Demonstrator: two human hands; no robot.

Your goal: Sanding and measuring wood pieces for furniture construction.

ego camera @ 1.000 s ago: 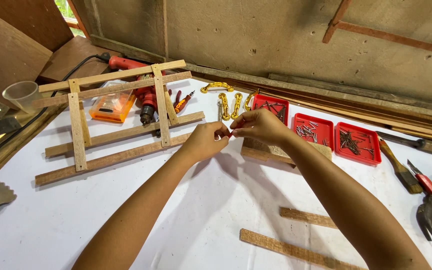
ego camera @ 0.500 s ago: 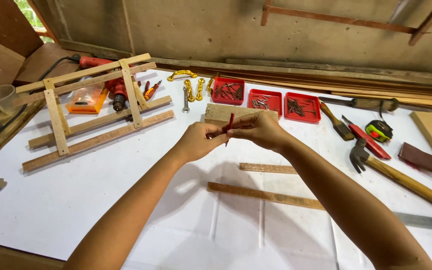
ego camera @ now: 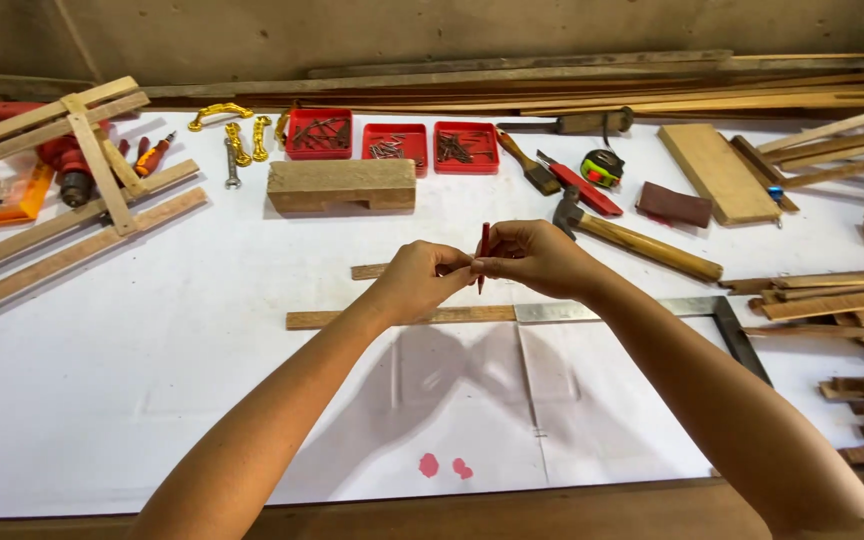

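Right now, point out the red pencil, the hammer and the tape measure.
red pencil [ego camera: 483,250], head view, upper shaft above the fingers.
hammer [ego camera: 642,246], head view, middle of wooden handle.
tape measure [ego camera: 602,168], head view, its case.

We see 2 bare forearms running up from the bottom edge, each ending in a hand: the left hand [ego camera: 414,282] and the right hand [ego camera: 535,258]. No sleeves cover either arm as far down as the frame shows. We see no gloves, rings, watch or bands on the wrists or fingers. Nails are short and plain.
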